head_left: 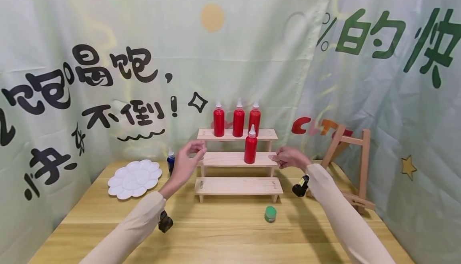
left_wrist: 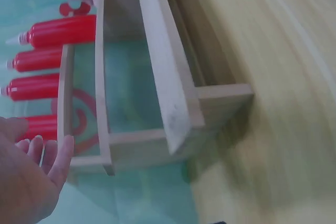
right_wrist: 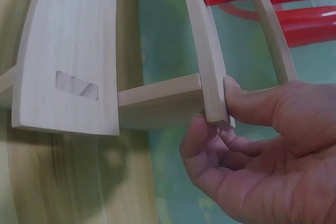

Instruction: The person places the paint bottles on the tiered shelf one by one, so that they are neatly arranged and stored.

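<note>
A three-tier wooden display stand (head_left: pixel 237 158) stands on the table. My right hand (head_left: pixel 291 158) pinches the right end of its middle shelf; in the right wrist view the thumb (right_wrist: pixel 252 103) lies on top with fingers curled beneath. Beside the left end of the middle shelf is my left hand (head_left: pixel 185 162), its fingers loosely bent and holding nothing. One red bottle (head_left: pixel 250 150) with a white nozzle stands upright on the middle shelf, right of centre. Three more red bottles (head_left: pixel 238 122) line the top shelf. The bottom shelf (right_wrist: pixel 73 51) bears nothing.
A white flower-shaped palette (head_left: pixel 135 179) lies at the left, near a dark blue bottle (head_left: pixel 171 160) partly behind my left hand. In front of the stand sits a small green-lidded jar (head_left: pixel 270 214). A wooden easel (head_left: pixel 363 164) stands at the right. Printed cloth hangs behind.
</note>
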The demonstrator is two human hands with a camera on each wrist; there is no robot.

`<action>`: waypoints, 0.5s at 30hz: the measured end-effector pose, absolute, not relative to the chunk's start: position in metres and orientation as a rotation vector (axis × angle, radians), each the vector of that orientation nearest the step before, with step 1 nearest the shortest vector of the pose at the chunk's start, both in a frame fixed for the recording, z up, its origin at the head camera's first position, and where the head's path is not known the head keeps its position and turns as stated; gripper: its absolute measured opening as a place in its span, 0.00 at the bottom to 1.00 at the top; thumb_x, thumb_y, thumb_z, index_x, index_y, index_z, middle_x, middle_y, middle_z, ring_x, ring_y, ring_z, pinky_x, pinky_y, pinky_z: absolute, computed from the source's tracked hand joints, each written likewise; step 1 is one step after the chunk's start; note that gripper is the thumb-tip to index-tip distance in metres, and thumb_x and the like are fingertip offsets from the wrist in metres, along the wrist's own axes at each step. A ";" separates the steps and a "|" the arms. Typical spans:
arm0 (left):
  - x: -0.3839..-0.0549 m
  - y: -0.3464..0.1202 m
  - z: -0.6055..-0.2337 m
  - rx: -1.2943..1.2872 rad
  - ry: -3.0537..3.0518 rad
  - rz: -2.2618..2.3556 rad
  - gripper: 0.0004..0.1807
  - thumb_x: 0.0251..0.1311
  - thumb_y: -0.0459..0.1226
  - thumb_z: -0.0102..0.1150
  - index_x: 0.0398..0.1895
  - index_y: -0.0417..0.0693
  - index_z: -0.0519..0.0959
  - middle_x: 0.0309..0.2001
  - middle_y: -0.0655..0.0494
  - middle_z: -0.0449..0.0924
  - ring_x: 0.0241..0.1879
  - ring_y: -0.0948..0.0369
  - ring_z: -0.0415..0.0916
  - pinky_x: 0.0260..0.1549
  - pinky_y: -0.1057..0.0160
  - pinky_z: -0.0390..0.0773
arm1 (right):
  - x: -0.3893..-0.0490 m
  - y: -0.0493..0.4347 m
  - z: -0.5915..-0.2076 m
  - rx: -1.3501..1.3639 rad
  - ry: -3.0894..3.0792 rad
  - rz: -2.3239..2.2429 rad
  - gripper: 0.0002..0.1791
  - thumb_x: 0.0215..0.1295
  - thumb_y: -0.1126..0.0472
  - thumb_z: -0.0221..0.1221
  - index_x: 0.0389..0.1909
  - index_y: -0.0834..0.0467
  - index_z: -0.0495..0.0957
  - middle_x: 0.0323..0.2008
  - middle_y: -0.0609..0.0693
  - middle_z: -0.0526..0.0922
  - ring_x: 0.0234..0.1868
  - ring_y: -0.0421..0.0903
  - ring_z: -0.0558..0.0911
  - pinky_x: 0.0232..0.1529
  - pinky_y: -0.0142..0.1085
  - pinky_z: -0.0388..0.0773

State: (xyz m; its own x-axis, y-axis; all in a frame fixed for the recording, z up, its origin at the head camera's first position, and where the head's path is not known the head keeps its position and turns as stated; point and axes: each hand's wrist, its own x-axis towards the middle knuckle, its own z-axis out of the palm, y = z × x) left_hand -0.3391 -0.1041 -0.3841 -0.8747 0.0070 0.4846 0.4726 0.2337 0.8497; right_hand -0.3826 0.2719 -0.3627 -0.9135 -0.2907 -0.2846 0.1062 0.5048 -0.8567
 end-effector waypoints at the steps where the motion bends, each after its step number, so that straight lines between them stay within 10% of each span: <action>1: -0.338 -0.107 -0.385 -0.426 -2.123 -1.698 0.15 0.70 0.33 0.67 0.56 0.35 0.81 0.49 0.39 0.85 0.50 0.47 0.84 0.43 0.68 0.87 | -0.381 0.273 -0.363 -0.169 2.369 -1.378 0.19 0.80 0.64 0.54 0.24 0.57 0.66 0.23 0.46 0.69 0.28 0.42 0.70 0.37 0.34 0.75; 15: -0.335 -0.141 -0.387 -0.251 -2.086 -1.618 0.10 0.72 0.32 0.62 0.52 0.37 0.83 0.49 0.36 0.86 0.44 0.63 0.82 0.43 0.79 0.77 | -0.380 0.269 -0.364 -0.237 2.402 -1.372 0.22 0.80 0.64 0.55 0.21 0.56 0.64 0.21 0.47 0.70 0.26 0.42 0.70 0.31 0.31 0.72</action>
